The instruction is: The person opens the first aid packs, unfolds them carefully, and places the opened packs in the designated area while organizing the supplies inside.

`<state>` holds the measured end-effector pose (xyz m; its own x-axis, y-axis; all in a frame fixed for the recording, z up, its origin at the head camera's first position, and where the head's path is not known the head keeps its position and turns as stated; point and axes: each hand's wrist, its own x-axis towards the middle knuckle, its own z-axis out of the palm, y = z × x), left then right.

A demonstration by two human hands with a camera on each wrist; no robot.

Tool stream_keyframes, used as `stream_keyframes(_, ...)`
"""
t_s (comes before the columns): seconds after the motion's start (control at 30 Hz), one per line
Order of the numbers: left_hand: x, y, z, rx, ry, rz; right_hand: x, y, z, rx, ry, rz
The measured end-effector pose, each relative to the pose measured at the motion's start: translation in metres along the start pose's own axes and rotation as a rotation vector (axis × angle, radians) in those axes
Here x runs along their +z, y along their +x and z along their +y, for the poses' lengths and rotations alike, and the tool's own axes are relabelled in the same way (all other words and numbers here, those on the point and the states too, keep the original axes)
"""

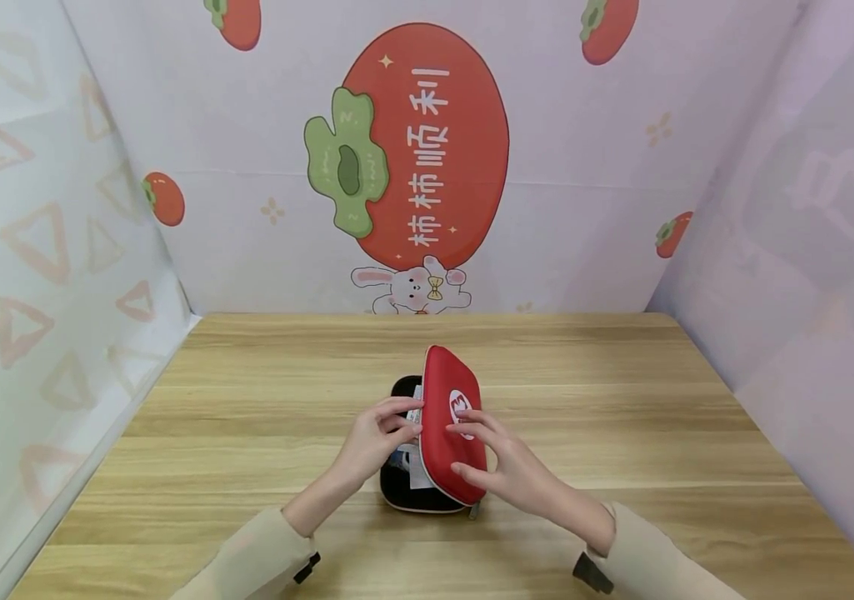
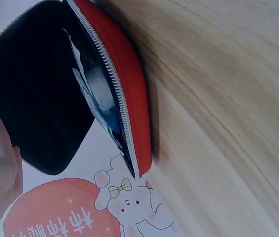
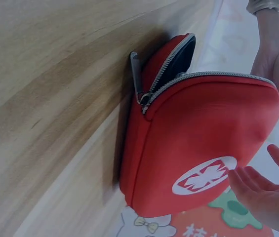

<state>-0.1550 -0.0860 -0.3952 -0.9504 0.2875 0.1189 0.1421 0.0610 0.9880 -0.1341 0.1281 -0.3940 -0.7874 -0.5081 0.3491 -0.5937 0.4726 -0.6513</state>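
A red first-aid case point(image 1: 455, 433) stands on the table with its lid tilted up and its zipper undone. The lid bears a white oval with a red emblem point(image 3: 204, 176). My left hand point(image 1: 380, 433) is at the lid's free edge, fingertips on the rim and inner side, as the left wrist view also shows. My right hand point(image 1: 509, 462) is spread beside the lid's outer face, its fingertips close to the emblem. Inside the black-lined base are clear plastic packets point(image 2: 97, 89) and papers, partly hidden by the lid. The zipper pull point(image 3: 136, 74) hangs at the hinge-side corner.
The wooden table point(image 1: 247, 392) extends around the case on all sides. Behind it rises a pale backdrop point(image 1: 576, 167) printed with persimmons and a rabbit, and pale sheets hang at both sides.
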Motion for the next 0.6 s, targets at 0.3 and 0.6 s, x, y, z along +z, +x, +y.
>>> stream_keyframes(0.3, 0.011, 0.004, 0.005, 0.017, -0.027, -0.017, -0.002, -0.001, -0.005, -0.074, -0.003, 0.042)
stream_keyframes(0.6, 0.023, 0.009, 0.009, 0.051, -0.087, -0.07, -0.006, -0.004, -0.004, -0.068, -0.053, 0.078)
